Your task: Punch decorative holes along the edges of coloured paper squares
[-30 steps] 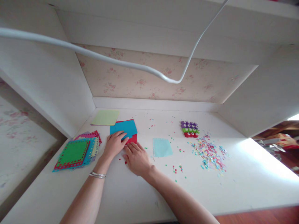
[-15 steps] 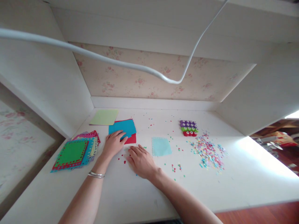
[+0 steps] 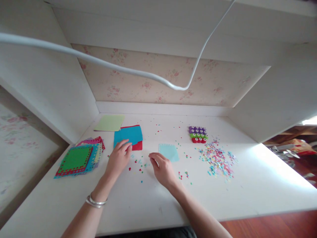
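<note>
My left hand (image 3: 119, 158) is open, fingers loosely bent and apart, just over the front edge of the blue paper sheets (image 3: 128, 134). A red sheet (image 3: 137, 146) shows from under them. My right hand (image 3: 163, 169) is closed in a loose pinch, thumb and forefinger tips close together. Whatever it may hold is too small to make out. Just behind it lies a pale blue paper square (image 3: 168, 152) with a row of punched holes along one edge. Small paper punch-outs (image 3: 140, 162) are scattered between the hands.
Punched coloured sheets (image 3: 77, 159) are stacked at left, with pale green paper (image 3: 109, 123) behind. Purple, green and red craft punches (image 3: 198, 134) stand at right beside a confetti heap (image 3: 219, 158). A white cable (image 3: 148, 75) hangs across the upper view.
My left hand has drawn back off the blue and red sheets. My right hand has moved right, and its fingers have gone from flat to pinched, uncovering scattered punch-outs.
</note>
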### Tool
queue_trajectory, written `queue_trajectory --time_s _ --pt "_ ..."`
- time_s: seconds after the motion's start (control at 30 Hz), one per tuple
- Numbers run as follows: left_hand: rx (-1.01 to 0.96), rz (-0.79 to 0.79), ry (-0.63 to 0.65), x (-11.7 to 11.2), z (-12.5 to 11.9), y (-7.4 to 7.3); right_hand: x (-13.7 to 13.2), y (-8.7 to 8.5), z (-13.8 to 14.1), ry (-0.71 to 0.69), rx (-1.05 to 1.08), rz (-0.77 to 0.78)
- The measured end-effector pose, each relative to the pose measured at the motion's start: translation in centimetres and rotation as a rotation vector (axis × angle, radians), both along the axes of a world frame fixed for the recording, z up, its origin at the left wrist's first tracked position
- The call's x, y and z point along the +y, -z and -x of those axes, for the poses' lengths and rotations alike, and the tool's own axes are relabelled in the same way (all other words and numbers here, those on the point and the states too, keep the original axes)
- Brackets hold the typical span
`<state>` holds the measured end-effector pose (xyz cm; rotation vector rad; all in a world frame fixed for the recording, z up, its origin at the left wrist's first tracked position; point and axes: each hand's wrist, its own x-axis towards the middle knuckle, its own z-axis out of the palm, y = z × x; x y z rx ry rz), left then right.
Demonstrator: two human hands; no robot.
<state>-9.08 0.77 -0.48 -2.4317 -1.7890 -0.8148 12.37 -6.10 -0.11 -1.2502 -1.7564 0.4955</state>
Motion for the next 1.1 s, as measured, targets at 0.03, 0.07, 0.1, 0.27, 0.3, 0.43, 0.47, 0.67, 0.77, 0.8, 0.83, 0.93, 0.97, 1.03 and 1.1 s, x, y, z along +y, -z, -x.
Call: queue_trajectory --time_s 0.03,0.07,0.1,0.27,0.3,0.43,0.47,0.67,0.77,0.8,0.83,0.93,0.97,1.03,1.1 --pt "0.008 -0.006 0.017 -1.1 -0.3 0.2 -0.3 -0.1 -0.6 0.025 0.033 -0.009" --pt "0.036 -0.026 0.044 -2.2 -0.7 0.5 -0.6 -0.3 -1.3 0.059 0.059 -0.015" --pt "0.070 -0.034 0.068 -3.2 -1.0 0.8 -0.9 -0.5 -2.1 0.106 0.076 -0.018" --pt "0.173 0.056 0.125 -6.7 -2.8 2.8 -2.1 -1.6 -7.2 0.323 -0.112 -0.020" --pt "0.178 0.065 0.133 -6.9 -3.1 3.1 -2.1 -1.7 -8.1 0.306 -0.202 -0.008" --pt "0.175 0.067 0.155 -7.0 -4.6 3.2 -1.2 -1.5 -10.3 0.136 -0.463 0.090" --pt "0.168 0.069 0.159 -7.0 -5.0 3.1 -0.7 -1.3 -10.5 0.112 -0.484 0.104" --pt "0.023 0.192 0.251 -7.4 -8.3 1.9 2.2 -0.2 -10.3 0.101 -0.445 0.109" --pt "-0.184 0.325 0.306 -7.6 -10.1 0.7 3.0 -0.5 -10.1 0.144 -0.381 0.109" --pt "-0.275 0.368 0.314 -7.5 -10.5 0.2 2.9 -0.7 -9.8 0.168 -0.353 0.107" --pt "-0.371 0.398 0.310 -7.2 -10.5 -0.4 2.7 -0.9 -9.4 0.199 -0.331 0.103" --pt "-0.658 0.377 0.216 -5.8 -8.7 -1.6 1.0 -1.4 -6.3 0.282 -0.155 0.133" --pt "-0.740 0.343 0.146 -5.0 -7.5 -1.8 0.2 -1.4 -4.6 0.280 -0.005 0.178" --pt "-0.917 0.220 -0.047 -3.4 -4.5 -1.8 -1.2 -1.5 -0.1 0.142 0.291 0.338" --pt "-0.985 0.120 -0.185 -1.9 -1.4 -1.5 -2.0 -1.4 5.0 -0.047 0.413 0.447"
